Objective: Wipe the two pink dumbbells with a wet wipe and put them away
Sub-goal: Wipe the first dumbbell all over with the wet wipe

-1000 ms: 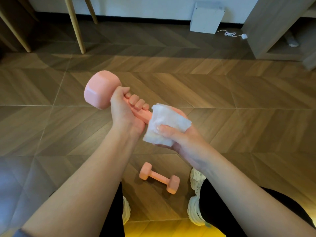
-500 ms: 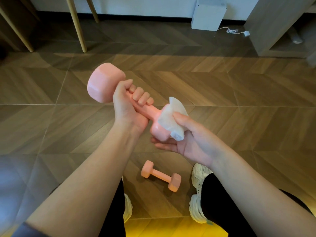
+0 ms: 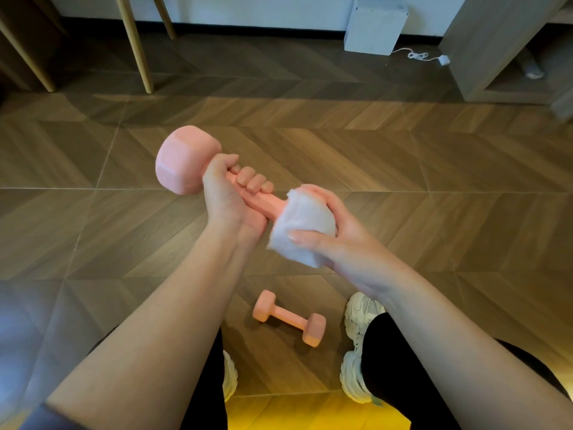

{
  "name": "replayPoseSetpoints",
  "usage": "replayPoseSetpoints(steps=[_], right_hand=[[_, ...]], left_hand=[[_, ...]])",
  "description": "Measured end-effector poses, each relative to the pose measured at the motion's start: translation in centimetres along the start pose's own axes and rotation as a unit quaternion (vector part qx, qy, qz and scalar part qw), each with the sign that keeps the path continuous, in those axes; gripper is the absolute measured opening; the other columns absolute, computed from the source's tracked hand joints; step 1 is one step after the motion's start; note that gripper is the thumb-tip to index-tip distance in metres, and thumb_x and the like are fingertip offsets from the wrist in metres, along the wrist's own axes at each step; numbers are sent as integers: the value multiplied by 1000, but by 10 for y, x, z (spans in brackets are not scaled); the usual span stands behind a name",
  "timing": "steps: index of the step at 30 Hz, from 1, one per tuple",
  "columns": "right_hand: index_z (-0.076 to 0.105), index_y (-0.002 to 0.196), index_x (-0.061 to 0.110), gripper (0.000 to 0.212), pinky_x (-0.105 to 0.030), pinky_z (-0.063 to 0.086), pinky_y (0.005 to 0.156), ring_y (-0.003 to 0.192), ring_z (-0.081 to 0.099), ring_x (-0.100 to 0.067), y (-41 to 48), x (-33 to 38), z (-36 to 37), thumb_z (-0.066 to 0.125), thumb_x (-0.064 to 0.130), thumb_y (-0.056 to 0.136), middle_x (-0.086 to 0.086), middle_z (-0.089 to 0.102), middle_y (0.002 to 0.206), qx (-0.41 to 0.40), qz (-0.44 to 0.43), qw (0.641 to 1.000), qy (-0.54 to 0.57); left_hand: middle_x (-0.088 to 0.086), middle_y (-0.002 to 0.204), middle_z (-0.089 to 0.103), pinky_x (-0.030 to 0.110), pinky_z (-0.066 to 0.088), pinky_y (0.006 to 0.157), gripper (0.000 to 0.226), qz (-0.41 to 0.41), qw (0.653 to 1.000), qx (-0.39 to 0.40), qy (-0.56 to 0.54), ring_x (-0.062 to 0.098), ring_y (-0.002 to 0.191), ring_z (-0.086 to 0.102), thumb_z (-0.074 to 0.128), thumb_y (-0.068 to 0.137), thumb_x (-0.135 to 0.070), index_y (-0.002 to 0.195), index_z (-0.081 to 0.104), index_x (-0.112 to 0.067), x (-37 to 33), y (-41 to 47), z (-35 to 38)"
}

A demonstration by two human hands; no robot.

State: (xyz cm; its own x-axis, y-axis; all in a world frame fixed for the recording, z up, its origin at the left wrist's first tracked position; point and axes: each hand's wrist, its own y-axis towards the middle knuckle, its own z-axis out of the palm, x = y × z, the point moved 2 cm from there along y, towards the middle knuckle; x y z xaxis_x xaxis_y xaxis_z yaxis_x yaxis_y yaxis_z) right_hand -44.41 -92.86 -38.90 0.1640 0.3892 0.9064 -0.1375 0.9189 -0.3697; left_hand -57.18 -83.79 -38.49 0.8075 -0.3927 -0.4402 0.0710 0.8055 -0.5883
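Observation:
My left hand (image 3: 231, 197) grips the handle of a pink dumbbell (image 3: 186, 161), held up in the air and tilted, its far head up at the left. My right hand (image 3: 335, 240) holds a white wet wipe (image 3: 302, 229) wrapped over the dumbbell's near head, which the wipe hides. A second pink dumbbell (image 3: 290, 318) lies on the wooden floor below, between my feet.
My white shoes (image 3: 356, 346) stand on the herringbone wood floor (image 3: 434, 181). Wooden furniture legs (image 3: 136, 45) rise at the back left. A white box (image 3: 375, 26) with a cable sits against the far wall. A wooden shelf unit (image 3: 483, 48) stands at the back right.
My right hand has turned the wipe around the dumbbell's near head, from beside it to fully covering it. The left hand kept its grip on the handle.

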Motion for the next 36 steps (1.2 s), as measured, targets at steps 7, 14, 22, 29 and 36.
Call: replayPoseSetpoints(steps=[7,14,22,29,36], right_hand=[[65,109,33,22,-54,52,91,89,67,-17,3,6,8,64,43,89,-2,71,102,-39,-30,999,7],[53,130,41,80,-32,56,83,109,62,-12,3,-1,-4,87,27,59,8,56,123,4,-41,999,-10],[53,123,26,58,-27,57,73,99,68,-8,7,4,11,78,33,71,4,63,117,-105,-71,992,16],[45,137,30,66,-48,59,83,108,67,-35,2,0,2,75,26,78,-16,58,133,27,52,994,89],[59,124,16,53,-39,58,66,76,68,-27,3,1,10,61,56,89,-12,71,90,-77,60,994,42]], left_hand=[[-6,48,20,23,26,42,34,6,1000,10,19,12,41,19,43,91,-14,62,26,-21,1,-3,5],[-6,50,29,23,34,46,30,-2,999,4,-35,11,42,29,49,90,-17,64,34,-19,-3,-2,-2],[-6,48,22,23,27,44,36,10,1000,8,-21,12,41,22,49,93,-22,62,29,-20,-1,-6,4],[-6,47,22,24,27,43,36,23,999,40,-19,11,40,22,46,92,-22,59,31,-20,-3,-8,5],[-5,47,21,23,26,43,36,13,999,47,3,12,40,21,44,92,-20,60,29,-21,5,-11,8]])
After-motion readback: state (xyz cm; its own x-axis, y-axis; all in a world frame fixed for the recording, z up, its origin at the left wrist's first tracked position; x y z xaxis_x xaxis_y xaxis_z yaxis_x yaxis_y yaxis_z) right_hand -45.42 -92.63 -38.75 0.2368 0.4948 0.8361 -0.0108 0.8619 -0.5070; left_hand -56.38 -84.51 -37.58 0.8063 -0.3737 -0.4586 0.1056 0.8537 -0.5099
